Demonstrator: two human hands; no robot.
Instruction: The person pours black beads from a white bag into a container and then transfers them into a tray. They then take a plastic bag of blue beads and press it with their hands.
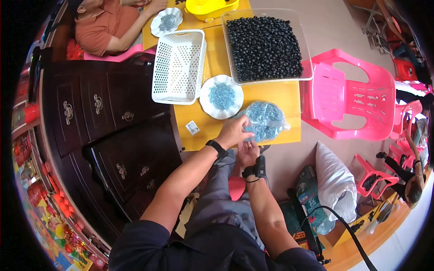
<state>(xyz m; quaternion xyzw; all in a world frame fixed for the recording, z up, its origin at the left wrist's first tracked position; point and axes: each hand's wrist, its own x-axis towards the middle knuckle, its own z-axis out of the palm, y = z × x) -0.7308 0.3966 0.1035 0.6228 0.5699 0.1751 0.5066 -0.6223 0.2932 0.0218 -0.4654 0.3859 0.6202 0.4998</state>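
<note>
Your yellow table [280, 97] runs away from you, and the dark wooden cabinet [113, 131] with metal handles stands along its left side. To the right of the table sits a pink plastic chair [348, 97], well clear of your hands. On the far right part of the table is a clear tray [306, 45] filled with small black rings. Left of it, a white perforated basket [178, 65] lies tipped against the table edge, its open side facing you.

Nearer to you, just right of the basket, a white paper plate [205, 101] holds a heap of small blue-grey screws. Touching the plate's right rim lies the clear plastic bag [266, 118], stuffed with the same blue-grey screws, at the near edge of the table. Your left hand [234, 132] is laid over the bag's near left corner, fingers curled down onto the plastic and gripping it. Your right hand [248, 151] sits just below the table edge, under the bag, palm up with fingers loosely open; you cannot tell from here whether it holds anything. Each of your wrists wears a black band.

A small white tag [192, 127] lies on the table left of your left hand. At the far end, another person's arm rests beside a second plate [166, 21] of screws, with a yellow tub [210, 8] next to it.
</note>
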